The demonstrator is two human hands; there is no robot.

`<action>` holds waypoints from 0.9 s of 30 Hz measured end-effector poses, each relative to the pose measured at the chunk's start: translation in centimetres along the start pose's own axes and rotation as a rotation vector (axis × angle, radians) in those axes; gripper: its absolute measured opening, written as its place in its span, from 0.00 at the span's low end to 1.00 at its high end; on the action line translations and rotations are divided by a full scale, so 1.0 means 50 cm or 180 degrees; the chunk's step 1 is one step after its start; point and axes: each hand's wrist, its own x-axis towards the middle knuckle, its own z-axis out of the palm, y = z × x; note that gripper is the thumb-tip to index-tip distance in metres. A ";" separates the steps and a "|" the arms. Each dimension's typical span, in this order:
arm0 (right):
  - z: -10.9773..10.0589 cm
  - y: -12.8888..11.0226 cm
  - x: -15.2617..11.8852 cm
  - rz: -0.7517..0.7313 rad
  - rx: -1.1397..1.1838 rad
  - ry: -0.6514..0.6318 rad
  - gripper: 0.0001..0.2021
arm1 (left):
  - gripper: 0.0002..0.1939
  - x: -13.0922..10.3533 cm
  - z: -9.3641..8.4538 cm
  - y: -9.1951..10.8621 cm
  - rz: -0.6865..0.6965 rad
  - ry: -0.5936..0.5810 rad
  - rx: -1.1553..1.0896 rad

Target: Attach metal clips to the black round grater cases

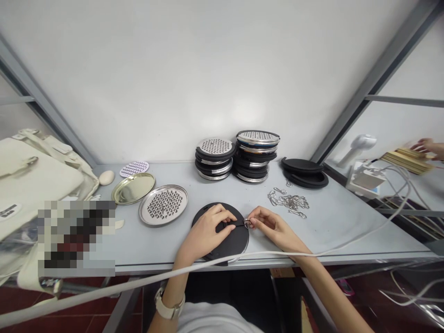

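A black round case [222, 247] lies flat near the table's front edge, with a strip of shiny metal at its lower right rim. My left hand [211, 229] rests over it, fingers bent and thumb pressing beside a black tab [237, 221] at the right side. At that tab's end my right hand [268, 224] pinches a small metal clip [247, 223] between thumb and fingertips. Whether the clip is through the tab I cannot tell. A loose pile of similar metal clips [289, 201] is beyond my right hand. Left of the case lies a round metal grater plate [163, 205].
Two stacks of round black-and-metal graters [214, 159] [256, 156] stand against the wall. Black round cases [305, 173] lie at the back right. A gold-coloured lid [133, 188] and a bag [41, 175] are left. A white cable [138, 277] crosses in front. Another person's hand [425, 145] is far right.
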 end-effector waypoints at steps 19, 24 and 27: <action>-0.014 0.010 -0.004 -0.0020 0.0122 0.0398 0.12 | 0.08 -0.002 0.001 0.001 -0.0010 0.0023 0.0006; -0.012 0.006 -0.004 -0.0023 0.0130 0.0360 0.13 | 0.08 -0.001 0.002 0.000 -0.0016 0.0033 0.0015; -0.009 0.004 -0.004 -0.0086 0.0082 0.0360 0.12 | 0.08 0.000 0.001 0.000 -0.0007 0.0005 0.0005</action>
